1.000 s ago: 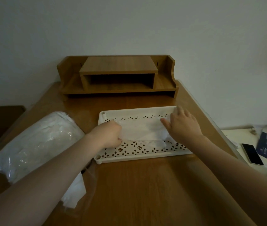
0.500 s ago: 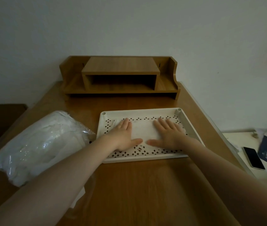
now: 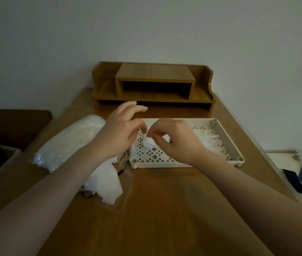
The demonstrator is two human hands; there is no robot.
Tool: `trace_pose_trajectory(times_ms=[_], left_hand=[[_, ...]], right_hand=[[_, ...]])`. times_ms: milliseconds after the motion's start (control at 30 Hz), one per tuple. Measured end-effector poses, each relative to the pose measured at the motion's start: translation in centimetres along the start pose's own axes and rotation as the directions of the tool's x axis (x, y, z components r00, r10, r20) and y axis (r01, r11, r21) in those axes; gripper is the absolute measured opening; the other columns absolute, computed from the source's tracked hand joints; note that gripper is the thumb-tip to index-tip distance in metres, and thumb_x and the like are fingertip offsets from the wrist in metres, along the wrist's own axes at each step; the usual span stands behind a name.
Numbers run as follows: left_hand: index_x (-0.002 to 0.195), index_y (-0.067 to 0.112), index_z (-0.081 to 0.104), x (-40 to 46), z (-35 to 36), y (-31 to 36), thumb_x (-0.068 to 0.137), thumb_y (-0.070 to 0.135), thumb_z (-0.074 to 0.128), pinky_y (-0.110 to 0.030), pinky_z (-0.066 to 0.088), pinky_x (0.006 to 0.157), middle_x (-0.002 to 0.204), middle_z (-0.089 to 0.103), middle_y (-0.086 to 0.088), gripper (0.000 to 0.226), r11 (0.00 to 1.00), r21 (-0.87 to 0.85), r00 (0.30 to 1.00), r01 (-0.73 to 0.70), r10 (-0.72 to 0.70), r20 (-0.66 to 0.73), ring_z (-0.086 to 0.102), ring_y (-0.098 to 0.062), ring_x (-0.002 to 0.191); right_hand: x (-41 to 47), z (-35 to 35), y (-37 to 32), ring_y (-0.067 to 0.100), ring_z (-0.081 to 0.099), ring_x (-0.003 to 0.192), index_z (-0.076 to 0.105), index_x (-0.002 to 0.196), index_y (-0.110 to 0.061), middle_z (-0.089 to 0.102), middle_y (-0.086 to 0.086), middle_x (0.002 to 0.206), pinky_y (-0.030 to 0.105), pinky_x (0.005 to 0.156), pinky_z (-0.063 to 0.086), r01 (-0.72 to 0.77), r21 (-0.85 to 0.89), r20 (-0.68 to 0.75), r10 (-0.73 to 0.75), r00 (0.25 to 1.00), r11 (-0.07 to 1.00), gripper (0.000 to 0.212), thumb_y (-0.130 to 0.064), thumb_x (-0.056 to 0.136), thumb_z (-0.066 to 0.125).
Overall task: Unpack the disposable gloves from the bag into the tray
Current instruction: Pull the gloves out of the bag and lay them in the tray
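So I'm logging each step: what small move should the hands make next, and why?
Probably lay the pinched glove flat in the tray. Both the left hand and right hand pinch it above the tray's left part, crumpled, while other gloves lie spread at the right and the bag looks full.

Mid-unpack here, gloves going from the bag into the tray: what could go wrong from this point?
1. Both the left hand and right hand pinch one thin glove over the tray; pulling apart could tear it.
2. Loose gloves spill from the bag onto the table; the left forearm lies right beside them and may sweep them off.
3. Dim light makes separate layers hard to tell.
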State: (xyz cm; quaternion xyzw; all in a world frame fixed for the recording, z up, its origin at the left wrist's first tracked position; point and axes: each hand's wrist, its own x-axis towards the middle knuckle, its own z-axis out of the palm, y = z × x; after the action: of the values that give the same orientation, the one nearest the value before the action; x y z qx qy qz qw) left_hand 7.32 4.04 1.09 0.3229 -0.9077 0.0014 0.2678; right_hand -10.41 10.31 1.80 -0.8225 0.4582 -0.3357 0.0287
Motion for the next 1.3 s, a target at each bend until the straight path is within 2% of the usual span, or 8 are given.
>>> trace_pose_trajectory(times_ms=[133, 233, 400, 500, 767, 933, 1100, 1300], left_hand=[[0.09, 0.03, 0.069, -3.9, -1.0, -1.3, 0.087, 0.024, 0.065, -0.049, 0.007, 0.115, 0.154, 0.022, 0.007, 0.009, 0.986, -0.015, 0.952, 0.163, -0.154, 0.263, -0.002, -0.019, 0.144], [0.09, 0.035, 0.068, -5.9, -1.1, -2.1, 0.088, 0.032, 0.061, -0.04, -0.003, 0.114, 0.156, 0.011, 0.012, 0.007, 0.985, 0.036, 0.939, 0.171, -0.174, 0.297, -0.012, -0.012, 0.143], [0.102, 0.034, 0.067, -7.4, -0.9, -2.5, 0.082, 0.046, 0.066, -0.039, -0.005, 0.114, 0.158, 0.003, 0.012, 0.024, 0.979, 0.05, 0.915, 0.196, -0.201, 0.349, -0.017, -0.011, 0.142], [0.11, 0.037, 0.062, -7.6, -0.9, -2.4, 0.076, 0.059, 0.065, -0.04, -0.006, 0.114, 0.157, -0.006, 0.014, 0.041, 0.973, 0.074, 0.881, 0.217, -0.228, 0.414, -0.021, -0.01, 0.14], [0.131, 0.031, 0.048, -7.9, -0.4, -2.2, 0.069, 0.068, 0.063, -0.041, -0.002, 0.115, 0.156, -0.016, 0.012, 0.074, 0.966, 0.173, 0.817, 0.193, -0.256, 0.516, -0.019, -0.014, 0.142], [0.116, 0.019, 0.064, -7.7, 1.0, -2.9, 0.089, 0.035, 0.06, -0.034, 0.016, 0.116, 0.148, 0.01, 0.021, 0.031, 0.982, 0.091, 0.925, 0.165, -0.186, 0.331, 0.012, -0.016, 0.143], [0.138, 0.023, 0.041, -6.5, 0.4, -1.2, 0.085, 0.025, 0.068, -0.028, 0.03, 0.106, 0.141, 0.04, 0.007, 0.059, 0.899, -0.309, 0.946, 0.309, -0.256, 0.199, 0.035, -0.012, 0.13], [0.112, 0.025, 0.051, -6.8, -0.8, 0.7, 0.074, 0.02, 0.052, -0.007, 0.036, 0.088, 0.113, 0.051, 0.014, 0.038, 0.783, -0.601, 0.948, 0.16, -0.292, -0.128, 0.047, 0.003, 0.107]], right_hand=[[-0.3, 3.9, -2.9, 0.005, 0.058, 0.076, 0.071, 0.093, -0.007, 0.07, 0.004, 0.091, 0.012, 0.072, 0.046, -0.009, 0.085, 0.388, -0.025, 0.921, 0.996, 0.011, -0.01, 0.09, 0.06], [-1.0, 7.1, -3.8, 0.015, 0.059, 0.089, 0.068, 0.103, -0.01, 0.065, 0.004, 0.104, 0.033, 0.085, 0.049, -0.076, -0.018, 0.619, 0.071, 0.782, 0.997, 0.018, -0.02, 0.092, 0.058], [-0.8, 9.1, -5.4, 0.021, 0.052, 0.1, 0.054, 0.119, -0.009, 0.05, 0.007, 0.12, 0.037, 0.087, 0.05, -0.167, -0.243, 0.587, 0.282, 0.759, 0.955, 0.049, -0.04, 0.084, 0.066], [-0.6, 9.4, -5.7, 0.026, 0.055, 0.105, 0.057, 0.111, -0.006, 0.057, 0.01, 0.115, 0.039, 0.09, 0.048, -0.209, -0.257, 0.509, 0.316, 0.801, 0.944, 0.031, -0.026, 0.088, 0.063], [-0.7, 6.4, -3.5, 0.017, 0.062, 0.073, 0.072, 0.092, -0.005, 0.068, 0.005, 0.083, 0.022, 0.069, 0.051, -0.528, 0.144, 0.37, 0.449, 0.813, 0.837, 0.017, -0.014, 0.092, 0.058], [-1.1, 3.6, -2.1, 0.024, 0.058, 0.085, 0.068, 0.081, -0.012, 0.065, 0.005, 0.086, 0.031, 0.079, 0.047, -0.51, 0.725, 0.282, 0.476, 0.833, 0.463, 0.028, -0.014, 0.096, 0.044], [-1.1, 3.8, -2.0, 0.019, 0.06, 0.082, 0.064, 0.097, -0.012, 0.065, 0.001, 0.086, 0.029, 0.075, 0.05, -0.595, 0.729, 0.326, 0.591, 0.737, 0.34, 0.029, -0.025, 0.102, 0.038], [-0.4, 5.0, -2.3, 0.025, 0.065, 0.091, 0.065, 0.1, -0.013, 0.068, 0.008, 0.099, 0.034, 0.079, 0.055, -0.588, 0.784, 0.328, 0.673, 0.663, 0.198, 0.032, -0.034, 0.101, 0.04]])
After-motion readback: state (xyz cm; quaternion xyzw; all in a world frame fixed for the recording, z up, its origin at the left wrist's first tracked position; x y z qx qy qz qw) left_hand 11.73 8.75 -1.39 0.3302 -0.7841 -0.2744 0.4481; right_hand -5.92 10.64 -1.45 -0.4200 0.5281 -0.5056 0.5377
